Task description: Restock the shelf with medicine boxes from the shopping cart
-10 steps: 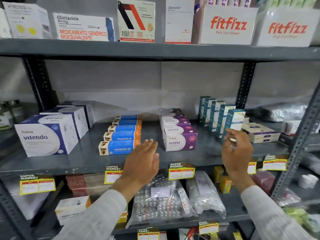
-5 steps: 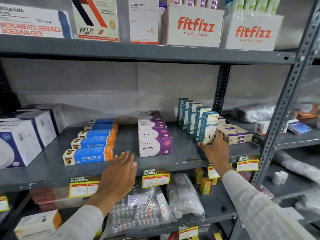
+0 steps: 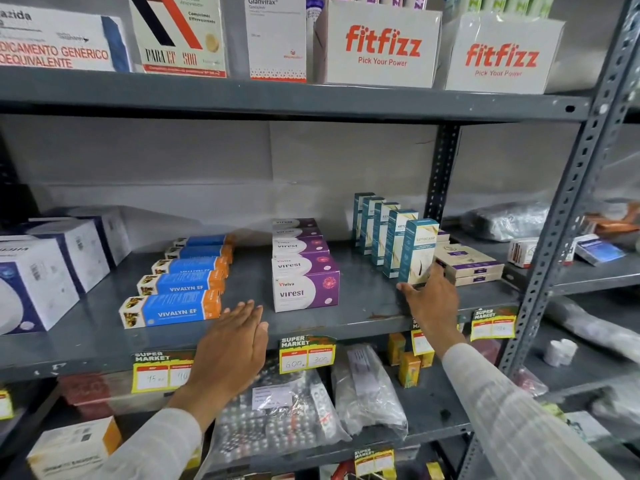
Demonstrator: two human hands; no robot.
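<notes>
- Far out past the left hand's side stand big white-and-navy cartons [image 3: 52, 271], matte card with square corners, lined up toward the back wall.
- Nearer, just up and left of its fingertips, lies a row of long flat blue-and-orange boxes [image 3: 171, 308], glossy card, one behind the other.
- The left hand [image 3: 230, 348] hovers flat over the front lip of the grey metal shelf [image 3: 363, 306], fingers together and extended, holding nothing.
- Up and right of that hand, purple-and-white boxes [image 3: 304, 289] sit in a neat file, chunky and smooth-faced.
- The right hand [image 3: 431, 299] is the busy one: thumb and fingers are wrapped round the base of a tall teal box [image 3: 417, 252], which stands upright at the front of its row.
- Behind that box, four matching slim cartons [image 3: 377, 230] run toward the back, all upright.
- Just right of that hand sits a low stack of flat cream boxes [image 3: 467, 266].
- My read: this is the placing step, squaring the front box into line.
- Next should be a gentle nudge and a clean release; tall, narrow card tips easily and could knock the row over.
- The cart is out of view, so going back to it means turning away.
</notes>
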